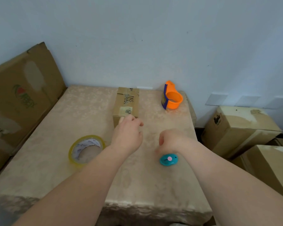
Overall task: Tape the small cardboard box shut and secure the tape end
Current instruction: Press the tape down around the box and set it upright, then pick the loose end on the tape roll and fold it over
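Observation:
A small cardboard box (127, 102) lies at the back middle of the table, its flaps down and old label scraps on top. My left hand (127, 134) hovers just in front of its near end, fingers loosely curled, holding nothing; whether the fingertips touch the box is unclear. My right hand (170, 141) hangs to the right of it with loosely curled fingers, also holding nothing, just above a small teal cutter (168, 159). A roll of clear yellowish tape (87, 150) lies flat to the left of my left forearm.
An orange and blue tape dispenser (171, 97) stands at the back right of the beige-clothed table (55, 128). Flattened cardboard (21, 98) leans at the left. Closed cardboard boxes (238, 128) are stacked on the floor at the right. A white wall is behind.

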Demonstrator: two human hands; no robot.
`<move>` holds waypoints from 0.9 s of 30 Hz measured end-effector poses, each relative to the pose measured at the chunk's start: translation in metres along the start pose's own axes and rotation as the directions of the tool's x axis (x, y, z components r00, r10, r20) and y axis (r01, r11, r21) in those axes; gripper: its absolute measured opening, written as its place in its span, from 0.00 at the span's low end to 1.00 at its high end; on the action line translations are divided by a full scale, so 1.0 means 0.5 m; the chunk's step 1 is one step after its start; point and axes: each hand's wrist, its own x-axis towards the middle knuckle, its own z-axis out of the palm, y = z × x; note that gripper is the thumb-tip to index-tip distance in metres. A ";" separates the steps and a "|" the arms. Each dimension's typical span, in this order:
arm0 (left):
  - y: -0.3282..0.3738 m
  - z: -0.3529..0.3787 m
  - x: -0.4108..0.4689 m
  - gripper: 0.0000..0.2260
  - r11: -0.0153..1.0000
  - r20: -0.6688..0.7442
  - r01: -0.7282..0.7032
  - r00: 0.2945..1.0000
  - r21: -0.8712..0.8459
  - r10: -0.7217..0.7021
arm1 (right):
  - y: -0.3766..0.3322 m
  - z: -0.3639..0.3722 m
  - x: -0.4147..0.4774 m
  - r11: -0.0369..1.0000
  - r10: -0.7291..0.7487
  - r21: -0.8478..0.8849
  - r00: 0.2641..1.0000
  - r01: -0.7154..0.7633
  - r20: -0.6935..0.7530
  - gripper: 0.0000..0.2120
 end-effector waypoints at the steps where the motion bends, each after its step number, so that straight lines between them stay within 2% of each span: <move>1: 0.001 -0.001 -0.003 0.14 1.000 0.013 -0.002 1.000 0.011 0.002 | 0.002 -0.001 -0.008 0.998 -0.012 -0.062 0.997 0.017 0.080 0.21; 4: -0.001 -0.003 -0.011 0.15 0.999 0.050 -0.012 0.999 0.037 0.010 | 0.009 0.006 -0.016 0.990 -0.016 -0.132 0.981 0.042 0.195 0.25; 9: -0.015 -0.007 -0.018 0.15 0.998 0.059 -0.008 0.998 0.063 0.005 | 0.005 0.015 -0.015 0.989 -0.014 -0.144 0.989 0.035 0.144 0.22; 12: -0.029 -0.010 -0.016 0.13 0.997 -0.017 -0.015 1.000 0.076 0.016 | -0.005 0.012 -0.008 0.999 0.005 0.033 1.000 -0.006 0.028 0.19; 15: -0.039 -0.013 -0.013 0.14 0.997 -0.120 -0.018 0.992 0.079 0.027 | -0.013 0.015 0.011 0.964 0.038 0.267 0.987 0.005 -0.157 0.16; 18: -0.053 -0.015 -0.009 0.10 0.992 -0.210 -0.006 0.977 0.129 0.033 | -0.022 0.015 0.032 0.937 0.054 0.348 0.968 0.037 -0.246 0.15; 21: -0.081 -0.019 -0.016 0.07 0.979 -0.220 0.097 0.974 0.177 -0.057 | -0.036 0.017 0.048 0.923 0.051 0.383 0.972 0.042 -0.229 0.18; 23: -0.110 -0.021 -0.026 0.08 0.962 -0.193 0.206 0.966 0.177 -0.171 | -0.047 0.023 0.053 0.924 0.032 0.378 0.975 0.054 -0.218 0.18; 27: -0.183 -0.036 -0.060 0.13 0.883 -0.148 0.460 0.883 0.096 -0.444 | -0.077 0.045 0.049 0.913 0.003 0.399 0.979 0.081 -0.204 0.16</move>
